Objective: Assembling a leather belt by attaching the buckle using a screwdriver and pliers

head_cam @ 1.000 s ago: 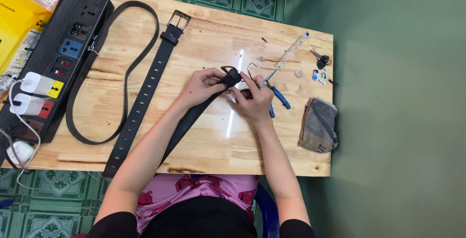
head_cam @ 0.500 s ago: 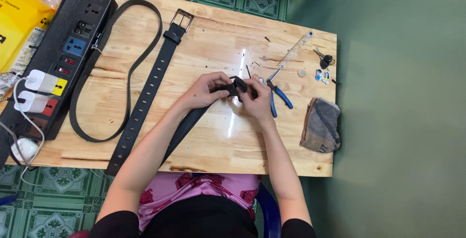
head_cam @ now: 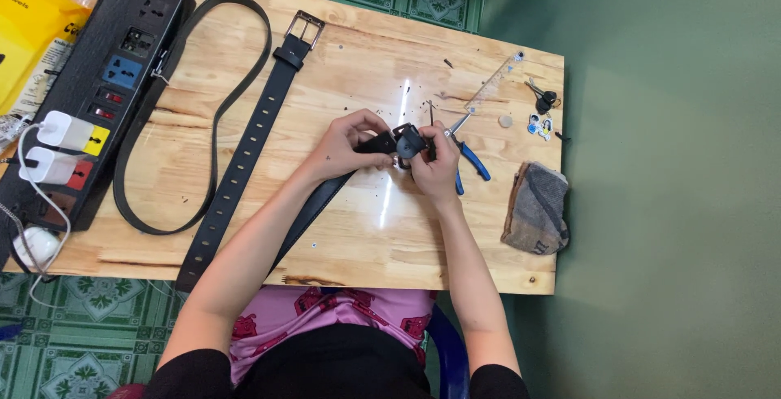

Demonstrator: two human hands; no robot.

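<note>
At the middle of the pale wooden table [head_cam: 244, 8], the left hand [head_cam: 348, 145] and the right hand [head_cam: 435, 167] both pinch the end of a smooth black belt [head_cam: 325, 196], which sits between the fingertips while its strap trails back under the left forearm toward the near table edge. Just beside the right hand lie blue-handled pliers [head_cam: 470, 159], a clear ruler [head_cam: 494, 82], keys [head_cam: 543, 102] and a folded grey cloth [head_cam: 537, 208]. Well apart to the left, a second belt [head_cam: 244, 151] with punched holes and a metal buckle loops beside a long black power strip [head_cam: 106, 90] holding white plugs.
</note>
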